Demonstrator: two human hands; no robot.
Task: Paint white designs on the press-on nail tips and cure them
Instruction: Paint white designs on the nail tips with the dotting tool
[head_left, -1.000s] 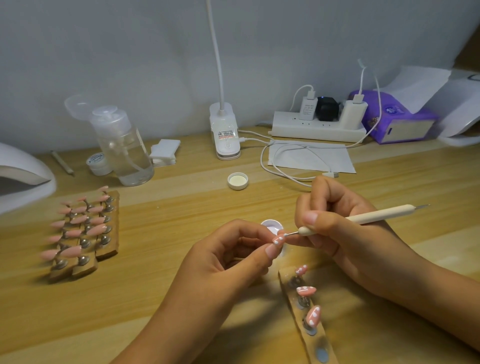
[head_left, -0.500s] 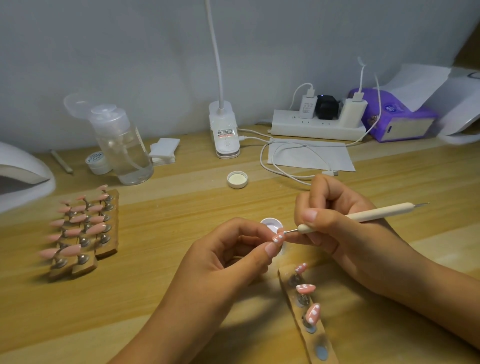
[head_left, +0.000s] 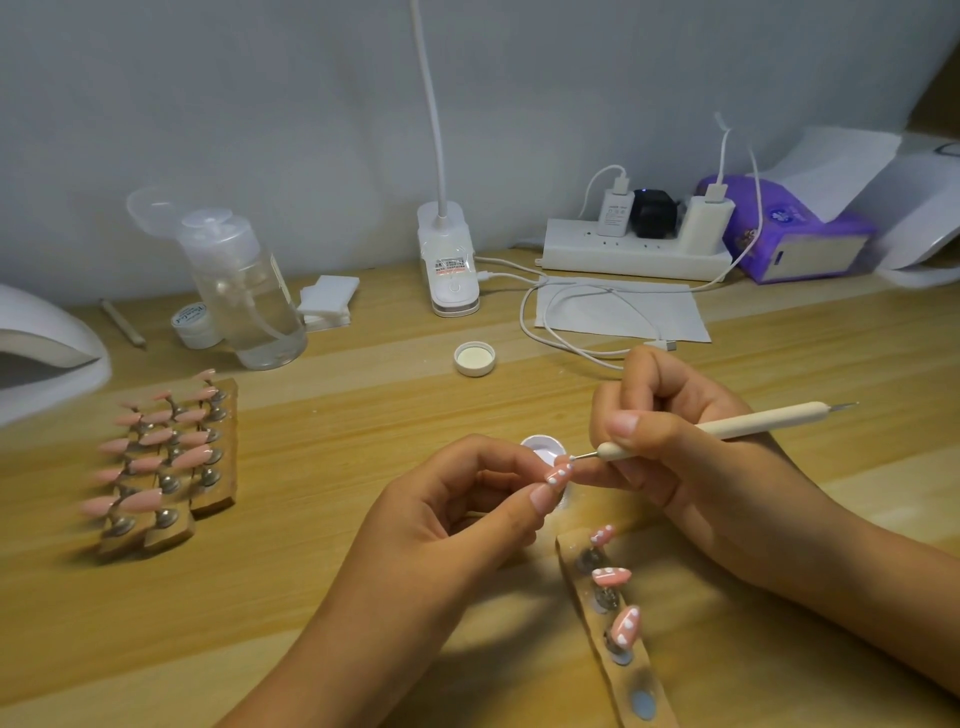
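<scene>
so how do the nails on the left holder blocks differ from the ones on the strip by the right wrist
The nail tips on the left blocks are plain pink; the nail tips on the near strip carry white dots. The left blocks are crowded with many tips in rows, while the strip holds three, with bare pads left at its near end. The left group lies away from the hands; the strip lies under the right hand. Both sets are pink and stand on metal stems.
</scene>
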